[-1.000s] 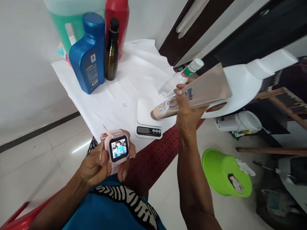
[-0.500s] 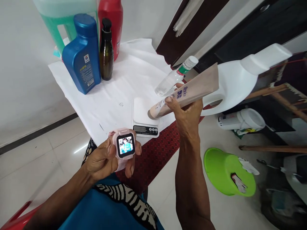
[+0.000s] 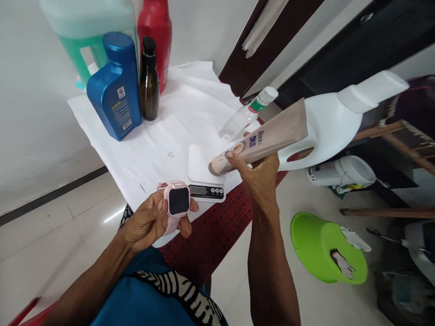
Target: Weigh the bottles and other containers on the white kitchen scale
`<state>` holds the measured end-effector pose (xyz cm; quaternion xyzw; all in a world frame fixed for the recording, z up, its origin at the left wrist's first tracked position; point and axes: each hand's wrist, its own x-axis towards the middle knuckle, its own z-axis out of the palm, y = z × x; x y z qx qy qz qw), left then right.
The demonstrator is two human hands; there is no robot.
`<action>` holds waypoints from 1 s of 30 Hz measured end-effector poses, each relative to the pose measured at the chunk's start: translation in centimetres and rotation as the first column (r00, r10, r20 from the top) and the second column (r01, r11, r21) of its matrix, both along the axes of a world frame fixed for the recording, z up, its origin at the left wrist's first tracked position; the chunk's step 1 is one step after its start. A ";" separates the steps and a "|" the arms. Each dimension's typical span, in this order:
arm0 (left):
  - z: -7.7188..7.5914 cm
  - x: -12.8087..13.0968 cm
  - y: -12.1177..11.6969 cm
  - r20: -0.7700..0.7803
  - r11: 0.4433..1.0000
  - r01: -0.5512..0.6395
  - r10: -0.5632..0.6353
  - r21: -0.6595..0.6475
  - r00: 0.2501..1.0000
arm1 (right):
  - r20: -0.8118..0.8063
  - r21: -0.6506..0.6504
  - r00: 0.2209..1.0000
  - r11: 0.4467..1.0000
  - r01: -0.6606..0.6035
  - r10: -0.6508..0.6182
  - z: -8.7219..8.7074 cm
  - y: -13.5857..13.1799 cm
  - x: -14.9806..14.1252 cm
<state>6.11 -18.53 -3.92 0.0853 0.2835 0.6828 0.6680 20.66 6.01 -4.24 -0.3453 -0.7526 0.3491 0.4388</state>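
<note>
My left hand (image 3: 149, 222) is closed around a pink smartwatch (image 3: 178, 201), whose dark screen faces up toward me. In my right hand (image 3: 261, 176) is a beige Rejoice tube (image 3: 272, 136), held at a slant with its cap end low. That cap end overlaps the right side of a white kitchen scale (image 3: 199, 163) in the view; whether it touches the scale I cannot tell. The scale's small display (image 3: 197, 190) shows no readable figures. Just beyond the tube stands a clear bottle (image 3: 238, 120) with a white cap, and a large white jug (image 3: 326, 122) is partly hidden behind the tube.
A blue bottle (image 3: 115, 90), a dark pump bottle (image 3: 149, 86), a red bottle (image 3: 159, 27) and a big green-liquid jug (image 3: 68, 27) stand at the table's back left. White cloth (image 3: 163, 140) covers the table. On the floor at right is a green tub (image 3: 312, 244) with gloves on it.
The smartwatch's screen has gone from a lit picture to dark. Both hands keep their holds, and the tube has shifted slightly left and down in view.
</note>
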 end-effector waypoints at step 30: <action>-0.8 -3.6 1.1 -0.562 0.947 0.163 -0.298 -0.278 0.772 | 0.180 -0.088 0.858 0.861 0.502 -0.482 -0.1 17.0 -19.5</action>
